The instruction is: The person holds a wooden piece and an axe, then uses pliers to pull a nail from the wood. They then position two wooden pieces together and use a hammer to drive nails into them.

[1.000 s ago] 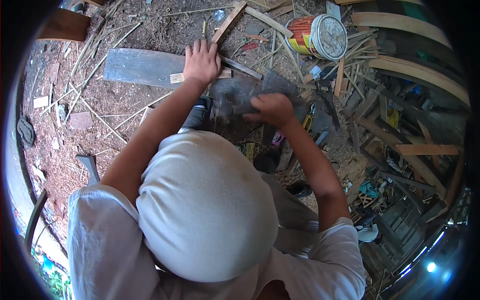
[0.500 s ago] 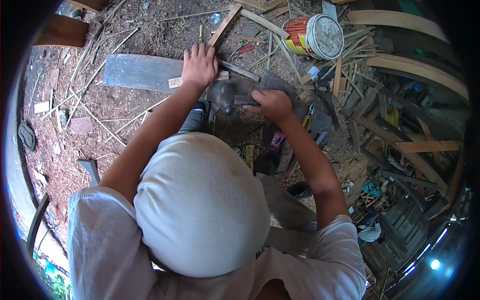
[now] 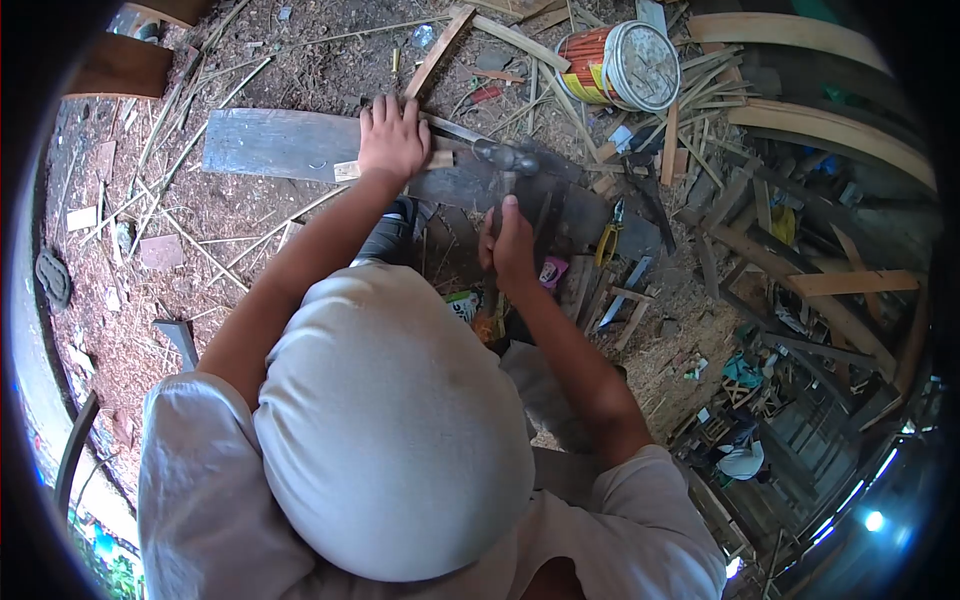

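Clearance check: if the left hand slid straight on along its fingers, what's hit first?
Probably the near end of the slanted wooden strip, just ahead of the left hand; depth is unclear, so they may already touch.

We saw the ground (image 3: 320, 72) littered with shavings (image 3: 240, 200) and thin wooden strips (image 3: 300, 222); on it lay our grey plank (image 3: 270, 142), a pinkish flat piece (image 3: 162, 252) and a red bucket (image 3: 620, 66).
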Demonstrator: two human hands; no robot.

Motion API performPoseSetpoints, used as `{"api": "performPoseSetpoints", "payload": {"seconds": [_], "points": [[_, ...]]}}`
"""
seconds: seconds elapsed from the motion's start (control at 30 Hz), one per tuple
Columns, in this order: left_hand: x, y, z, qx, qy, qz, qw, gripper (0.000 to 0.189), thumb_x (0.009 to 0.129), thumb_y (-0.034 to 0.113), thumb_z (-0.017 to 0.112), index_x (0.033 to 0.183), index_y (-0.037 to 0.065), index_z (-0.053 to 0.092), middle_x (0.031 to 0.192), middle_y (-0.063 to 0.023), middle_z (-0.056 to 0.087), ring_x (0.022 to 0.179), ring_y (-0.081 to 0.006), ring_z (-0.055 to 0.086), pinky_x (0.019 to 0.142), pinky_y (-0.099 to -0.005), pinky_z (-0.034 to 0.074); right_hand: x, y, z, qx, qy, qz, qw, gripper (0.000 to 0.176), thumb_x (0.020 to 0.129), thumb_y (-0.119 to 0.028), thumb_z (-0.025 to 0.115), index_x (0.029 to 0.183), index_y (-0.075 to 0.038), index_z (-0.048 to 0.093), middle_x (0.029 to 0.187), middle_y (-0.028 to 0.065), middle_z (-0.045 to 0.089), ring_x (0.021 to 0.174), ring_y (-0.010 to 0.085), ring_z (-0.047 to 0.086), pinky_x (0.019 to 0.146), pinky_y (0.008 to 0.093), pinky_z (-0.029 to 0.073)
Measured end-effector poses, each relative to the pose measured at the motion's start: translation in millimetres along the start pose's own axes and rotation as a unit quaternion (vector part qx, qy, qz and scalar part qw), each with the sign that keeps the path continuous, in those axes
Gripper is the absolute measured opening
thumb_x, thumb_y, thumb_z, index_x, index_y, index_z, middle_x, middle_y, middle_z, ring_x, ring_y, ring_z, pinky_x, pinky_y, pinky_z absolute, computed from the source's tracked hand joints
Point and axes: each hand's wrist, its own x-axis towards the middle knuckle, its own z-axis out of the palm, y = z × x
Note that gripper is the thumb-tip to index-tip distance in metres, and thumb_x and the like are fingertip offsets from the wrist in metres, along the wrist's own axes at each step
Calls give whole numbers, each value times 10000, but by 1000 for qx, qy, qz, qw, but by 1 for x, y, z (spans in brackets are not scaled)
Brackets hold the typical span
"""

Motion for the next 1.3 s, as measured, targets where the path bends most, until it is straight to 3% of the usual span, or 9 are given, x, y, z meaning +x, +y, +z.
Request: {"api": "performPoseSetpoints", "payload": {"seconds": [0.03,0.1,0.3,0.5,0.7,1.03,1.13,1.2,1.3], "points": [[-8,1,0,-7,-10,16,1000,505,1000,379,468,1399,78,540,1436,-195,518,1393,-365,423,1149,-520,304,-3,3,6,3,1,1,1000,502,1065,-563,429,856,-116,525,592,-1,436,468,174,462,455,356,391],[-8,0,-1,-21,-1,26,999,508,1000,379,465,1401,76,540,1439,-194,517,1392,-365,424,1151,-525,301,-6,11,17,132,0,57,990,558,1055,-641,325,861,-147,496,576,-9,386,430,158,374,431,347,346],[-8,3,0,-29,10,19,999,490,994,369,471,1375,72,552,1413,-182,533,1374,-363,436,1151,-531,300,-19,34,37,340,-25,128,931,616,1027,-715,287,845,-155,470,562,-28,319,406,150,312,416,334,318],[-8,2,3,-23,19,17,999,445,992,366,473,1310,73,578,1370,-181,558,1350,-367,457,1146,-542,305,-25,50,42,384,-77,133,911,623,1021,-726,279,833,-161,462,561,-32,309,410,142,300,409,327,301],[-6,1,1,-12,19,18,1000,430,990,362,480,1299,82,586,1339,-176,568,1341,-365,464,1131,-550,315,-20,45,39,330,-94,138,929,623,1022,-725,275,828,-163,463,558,-31,315,402,143,308,408,328,305],[-7,2,0,-25,25,17,999,396,993,353,480,1259,83,596,1305,-170,577,1322,-364,474,1120,-555,322,-19,40,45,320,-77,139,934,619,1026,-722,277,827,-165,461,563,-33,316,404,145,309,413,331,306],[-7,2,-1,-51,-12,15,999,439,992,372,460,1290,82,601,1326,-172,575,1354,-362,455,1124,-547,307,-27,38,55,347,-34,96,932,618,1025,-722,279,828,-166,462,569,-32,319,412,147,308,419,327,297],[-7,2,2,-22,19,21,999,441,983,376,474,1286,84,606,1293,-162,578,1320,-351,470,1109,-539,315,-31,37,59,335,-26,143,931,619,1026,-722,277,830,-164,461,573,-28,321,426,146,307,423,325,284],[-7,3,0,-12,5,21,1000,452,983,377,474,1301,85,609,1296,-160,577,1314,-347,472,1100,-536,321,-29,50,61,322,-55,117,938,617,1023,-725,283,832,-167,462,575,-26,321,435,146,303,426,325,277]]}}
